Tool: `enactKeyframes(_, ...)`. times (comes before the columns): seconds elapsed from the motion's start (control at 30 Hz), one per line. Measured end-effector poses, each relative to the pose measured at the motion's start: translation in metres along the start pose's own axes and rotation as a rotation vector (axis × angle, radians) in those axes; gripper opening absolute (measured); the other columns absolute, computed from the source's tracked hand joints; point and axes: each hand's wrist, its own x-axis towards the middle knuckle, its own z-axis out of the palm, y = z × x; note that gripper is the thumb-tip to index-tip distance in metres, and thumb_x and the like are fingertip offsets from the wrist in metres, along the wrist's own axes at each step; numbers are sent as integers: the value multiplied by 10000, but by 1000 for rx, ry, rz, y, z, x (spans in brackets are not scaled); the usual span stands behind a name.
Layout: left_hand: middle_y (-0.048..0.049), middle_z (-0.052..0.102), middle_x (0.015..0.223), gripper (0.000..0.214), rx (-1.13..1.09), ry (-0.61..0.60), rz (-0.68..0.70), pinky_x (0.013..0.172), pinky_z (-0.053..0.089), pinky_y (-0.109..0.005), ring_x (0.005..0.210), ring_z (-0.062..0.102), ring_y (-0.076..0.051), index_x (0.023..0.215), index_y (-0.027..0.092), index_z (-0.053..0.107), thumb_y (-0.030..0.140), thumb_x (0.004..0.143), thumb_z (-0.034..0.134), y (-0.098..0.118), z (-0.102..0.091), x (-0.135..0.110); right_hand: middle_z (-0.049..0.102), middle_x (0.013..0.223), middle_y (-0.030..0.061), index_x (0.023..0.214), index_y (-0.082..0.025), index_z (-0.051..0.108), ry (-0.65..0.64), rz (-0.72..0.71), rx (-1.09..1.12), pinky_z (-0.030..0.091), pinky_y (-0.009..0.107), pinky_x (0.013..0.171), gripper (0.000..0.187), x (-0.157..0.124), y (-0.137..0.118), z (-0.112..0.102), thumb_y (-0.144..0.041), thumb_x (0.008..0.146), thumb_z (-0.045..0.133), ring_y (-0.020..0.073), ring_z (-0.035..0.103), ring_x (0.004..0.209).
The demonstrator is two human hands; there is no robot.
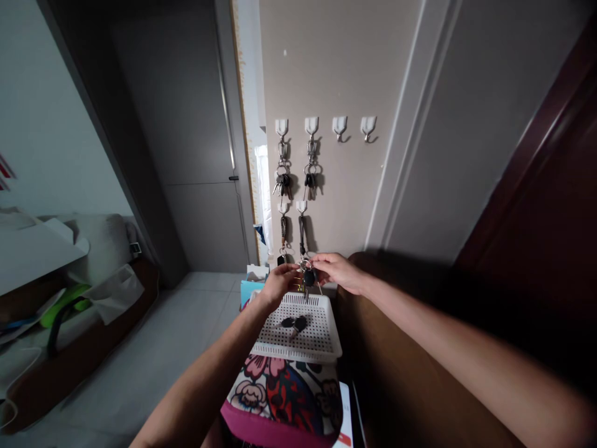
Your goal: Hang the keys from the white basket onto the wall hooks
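My left hand and my right hand meet at a metal key ring, fingers pinched on it from either side. A black-headed key hangs from the ring, above the basket. The ring is at the lower end of a black strap, which hangs from a small white hook. Beneath my hands is a white perforated basket with loose black-headed keys lying in it. To the left, a second strap with a dark key fob hangs on its own hook.
Higher on the wall are several white hooks; two carry key bunches. The basket rests on a flower-patterned bag. A brown rounded surface flanks it on the right, and a blue box stands behind left.
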Motion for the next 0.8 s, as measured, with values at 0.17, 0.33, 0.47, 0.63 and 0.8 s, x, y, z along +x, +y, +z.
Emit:
enactKeyframes(0.17, -3, 536, 569, 229, 22, -131, -53, 478, 353, -181, 474, 495, -64, 738, 121, 510, 288, 585, 541, -5, 5, -3, 518, 543, -9, 662, -136, 502, 52, 1, -17, 386, 177, 400, 115, -3, -3, 3, -145, 694, 392, 56, 467, 436)
enactKeyframes(0.33, -37, 567, 644, 307, 86, -170, -81, 524, 367, -205, 563, 533, -103, 829, 134, 491, 303, 580, 549, -8, 6, -5, 501, 531, -25, 651, -151, 474, 70, -7, 41, 401, 203, 435, 111, -2, -3, 1, -160, 700, 374, 59, 463, 424)
enactKeyframes(0.47, -33, 570, 686, 333, 99, -131, -77, 534, 365, -207, 558, 530, -93, 867, 154, 479, 283, 571, 560, -9, 7, -4, 483, 563, -27, 618, -155, 456, 78, -19, 84, 398, 200, 436, 105, -1, -1, 1, -178, 689, 383, 58, 457, 449)
enactKeyframes(0.63, -13, 558, 678, 285, 77, -146, -82, 506, 351, -191, 534, 517, -81, 797, 157, 501, 295, 555, 564, -5, 11, -5, 475, 575, -25, 634, -155, 458, 83, -16, 103, 401, 194, 444, 97, 0, 2, 1, -187, 688, 383, 59, 449, 481)
enactKeyframes(0.8, 13, 531, 572, 262, 99, -98, 5, 445, 312, -168, 476, 468, -63, 734, 141, 535, 277, 516, 588, 3, 18, -6, 481, 561, -20, 660, -152, 465, 85, 9, 82, 414, 216, 462, 96, 1, 8, 3, -202, 689, 389, 64, 452, 475)
